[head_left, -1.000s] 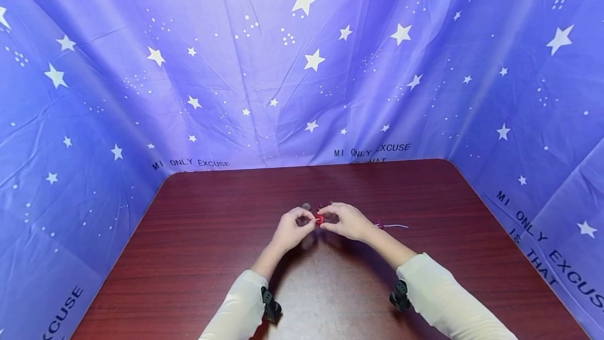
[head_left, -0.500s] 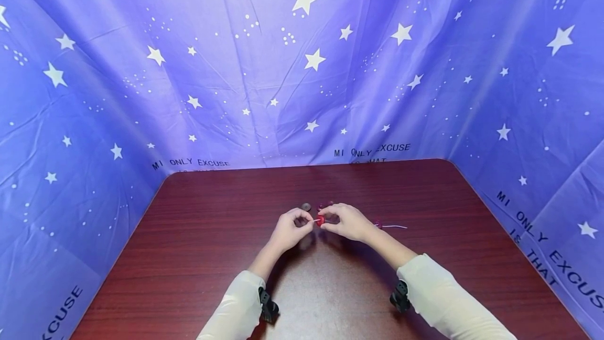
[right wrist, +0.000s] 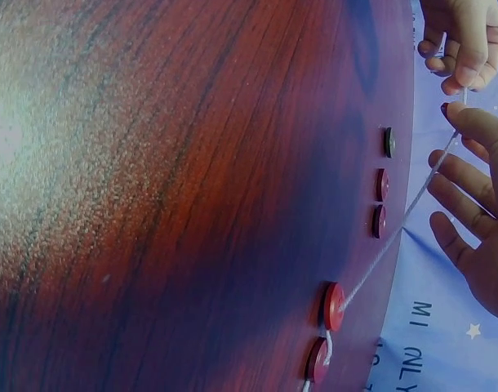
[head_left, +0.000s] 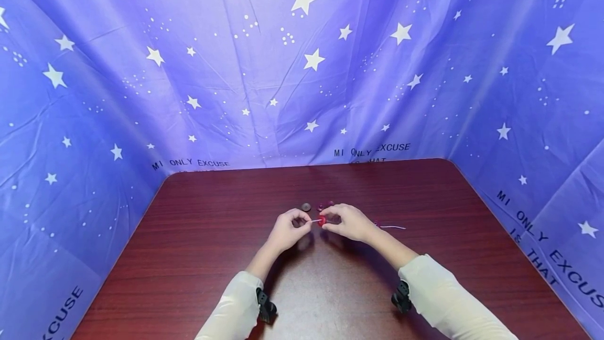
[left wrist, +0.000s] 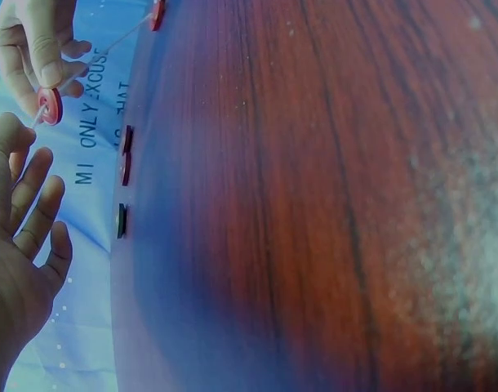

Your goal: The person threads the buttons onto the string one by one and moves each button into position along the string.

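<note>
**Red button held on edge, string running through it**

The left hand (head_left: 289,231) pinches the white string (right wrist: 373,271) between thumb and forefinger; its other fingers are loosely bent and hold nothing. Facing it, the right hand (head_left: 350,223) pinches the red button (left wrist: 55,104) by the rim, thumb against fingertip, remaining fingers relaxed and apart. The red button is in the air between the two hands, over the tabletop (head_left: 189,245).

The rim grip probably serves to leave the holes free, with the left hand likely gripping the string so as to pull it through. The red button stands on edge, a flat face towards the left fingertips. Being a disc, it has no long axis; the string supplies the line, running sideways from the left fingertips, apparently through the button, then slanting down past the right hand.

There it reaches the first strung button (right wrist: 335,307) and, just beside it, the second strung button (right wrist: 317,359), both tilted on the tabletop. They seem to act as a light anchor. The string's tail points off to the right.

Beyond the hands lie a dark button (head_left: 306,206) and two loose red buttons (head_left: 321,207), roughly in a row, perhaps set there for easy reach. A starry backdrop (head_left: 264,67) hangs behind.
</note>
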{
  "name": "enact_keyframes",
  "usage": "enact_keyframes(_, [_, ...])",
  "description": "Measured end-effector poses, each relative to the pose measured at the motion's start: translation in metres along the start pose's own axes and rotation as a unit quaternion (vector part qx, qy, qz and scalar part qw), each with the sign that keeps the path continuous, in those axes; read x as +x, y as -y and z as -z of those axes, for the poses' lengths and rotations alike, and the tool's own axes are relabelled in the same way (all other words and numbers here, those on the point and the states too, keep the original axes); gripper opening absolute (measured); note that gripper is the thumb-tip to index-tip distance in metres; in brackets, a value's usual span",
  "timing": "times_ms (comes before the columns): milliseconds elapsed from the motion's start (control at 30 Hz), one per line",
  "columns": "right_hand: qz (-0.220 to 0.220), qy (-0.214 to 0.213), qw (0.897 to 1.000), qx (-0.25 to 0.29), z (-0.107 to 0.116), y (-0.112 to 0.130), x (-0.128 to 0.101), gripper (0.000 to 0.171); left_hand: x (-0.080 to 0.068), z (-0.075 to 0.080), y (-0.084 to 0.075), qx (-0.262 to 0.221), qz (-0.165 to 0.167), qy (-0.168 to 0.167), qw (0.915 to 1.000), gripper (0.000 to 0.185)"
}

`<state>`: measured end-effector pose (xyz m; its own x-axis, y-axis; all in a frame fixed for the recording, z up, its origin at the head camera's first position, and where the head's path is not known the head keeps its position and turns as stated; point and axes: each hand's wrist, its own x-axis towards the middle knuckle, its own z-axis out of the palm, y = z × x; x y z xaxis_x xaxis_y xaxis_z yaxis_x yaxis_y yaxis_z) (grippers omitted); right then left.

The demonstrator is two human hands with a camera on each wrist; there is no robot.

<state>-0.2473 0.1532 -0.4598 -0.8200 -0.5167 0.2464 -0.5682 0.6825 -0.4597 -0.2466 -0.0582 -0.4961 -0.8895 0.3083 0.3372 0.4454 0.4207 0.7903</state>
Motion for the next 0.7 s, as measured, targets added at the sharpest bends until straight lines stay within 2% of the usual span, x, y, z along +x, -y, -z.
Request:
enact_keyframes(233, [-0.01,0.001,1.0,0.006,0.0012,-0.0016,-0.0018,0.029,-0.001,0.0015,-0.0021,-0.001,0.002,0.006,1.0,0.003])
enact_keyframes(467, [0.004,-0.005,1.0,0.005,0.0045,-0.0011,-0.0048,0.029,-0.0009,0.0029,-0.0016,-0.008,0.012,0.008,0.9999,0.005])
enact_keyframes(700, [-0.008,0.0,1.0,0.0,0.006,-0.0005,-0.0065,0.03,-0.0012,0.0054,-0.0007,-0.01,0.017,0.017,0.9997,0.007])
